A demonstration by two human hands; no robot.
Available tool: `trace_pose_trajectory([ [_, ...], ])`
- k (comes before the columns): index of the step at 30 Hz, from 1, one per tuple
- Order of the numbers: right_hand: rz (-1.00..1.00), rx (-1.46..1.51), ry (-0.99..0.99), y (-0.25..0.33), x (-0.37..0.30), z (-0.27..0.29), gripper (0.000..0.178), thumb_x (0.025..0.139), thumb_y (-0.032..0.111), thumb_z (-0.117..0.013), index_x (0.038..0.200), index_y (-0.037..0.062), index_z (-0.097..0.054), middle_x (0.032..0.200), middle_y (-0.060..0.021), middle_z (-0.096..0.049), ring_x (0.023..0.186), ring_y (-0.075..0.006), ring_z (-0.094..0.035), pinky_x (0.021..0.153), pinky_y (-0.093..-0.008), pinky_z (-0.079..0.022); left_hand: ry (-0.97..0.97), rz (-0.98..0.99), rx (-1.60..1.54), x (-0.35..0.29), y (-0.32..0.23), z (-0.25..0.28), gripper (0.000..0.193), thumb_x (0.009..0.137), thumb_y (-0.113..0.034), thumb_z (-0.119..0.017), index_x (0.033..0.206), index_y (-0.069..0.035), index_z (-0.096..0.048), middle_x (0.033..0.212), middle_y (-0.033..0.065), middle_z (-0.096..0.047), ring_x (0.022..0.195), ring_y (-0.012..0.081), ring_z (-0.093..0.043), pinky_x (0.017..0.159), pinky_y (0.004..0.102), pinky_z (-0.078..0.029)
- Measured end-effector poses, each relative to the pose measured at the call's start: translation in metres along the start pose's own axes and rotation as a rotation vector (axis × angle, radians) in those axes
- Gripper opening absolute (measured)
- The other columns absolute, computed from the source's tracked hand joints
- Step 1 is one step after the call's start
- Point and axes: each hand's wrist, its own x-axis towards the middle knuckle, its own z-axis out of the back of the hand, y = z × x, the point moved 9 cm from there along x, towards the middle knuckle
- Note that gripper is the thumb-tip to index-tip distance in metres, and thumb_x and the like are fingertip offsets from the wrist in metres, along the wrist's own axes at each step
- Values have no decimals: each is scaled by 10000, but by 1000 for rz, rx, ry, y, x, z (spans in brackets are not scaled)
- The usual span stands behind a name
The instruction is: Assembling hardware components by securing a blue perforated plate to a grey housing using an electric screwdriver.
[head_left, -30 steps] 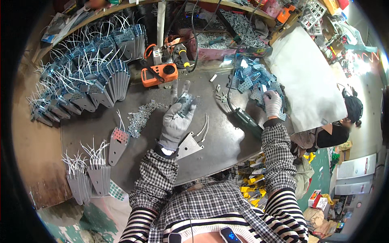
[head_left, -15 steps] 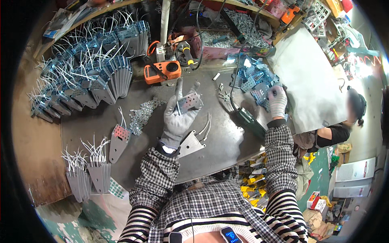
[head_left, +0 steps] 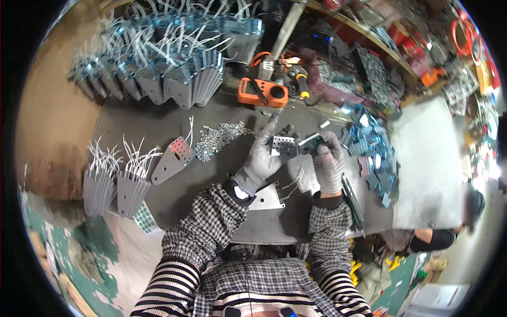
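While the two small parts are held in the air above the table (head_left: 206, 182), I look with some worry at how lightly they are gripped. The left hand (head_left: 260, 162) pinches the holed plate (head_left: 285, 146), with one finger stretched out to the far side. The right hand (head_left: 330, 162), a little to the right, pinches the dark plate (head_left: 310, 141) between thumb and fingers. Both plates are near each other, but I cannot tell whether their edges touch.

Because gloves cover the hands, I think that feeling is reduced, and a thin plate could turn or slip. If one falls, it could land on the wires (head_left: 297, 179) of the bracket (head_left: 268, 197), which lies on the near side, between the forearms, and bend them. Also, if the plates meet at a wrong angle, their holes would probably not line up.

To the left, the nuts (head_left: 219, 140) lie loose, just beside the left hand; a careless sideways move could scatter them. On the right, the tool (head_left: 353, 203) lies close to the right sleeve (head_left: 331, 224), so the cloth could push it, perhaps toward the near edge.
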Motion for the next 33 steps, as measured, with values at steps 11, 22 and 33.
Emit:
trace_pose_trajectory([
  [11, 154, -479, 44, 0, -9, -26, 108, 891, 9, -629, 989, 34, -594, 933, -41, -606, 879, -112, -567, 816, -261, -480, -159, -289, 587, 0, -26, 27, 358, 997, -198, -528, 1342, -105, -515, 1070, 43, -612, 928, 130, -618, 801, 290, -537],
  [22, 235, -392, 164, 3, -13, -39, 112, 886, -1, -584, 991, 21, -552, 987, -65, -589, 911, -157, -565, 844, -296, -468, -193, -466, 962, -5, -39, 48, 347, 1016, -228, -494, 1326, -74, -511, 1095, 21, -603, 986, 104, -590, 882, 254, -508],
  [33, 580, -880, 124, 24, -18, -49, 179, 859, 137, -586, 988, 14, -600, 979, -122, -618, 855, -240, -607, 750, -340, -490, -324, -350, 730, -5, -32, 33, 333, 997, -202, -506, 1285, -41, -542, 1100, 16, -604, 986, 105, -574, 861, 245, -486],
])
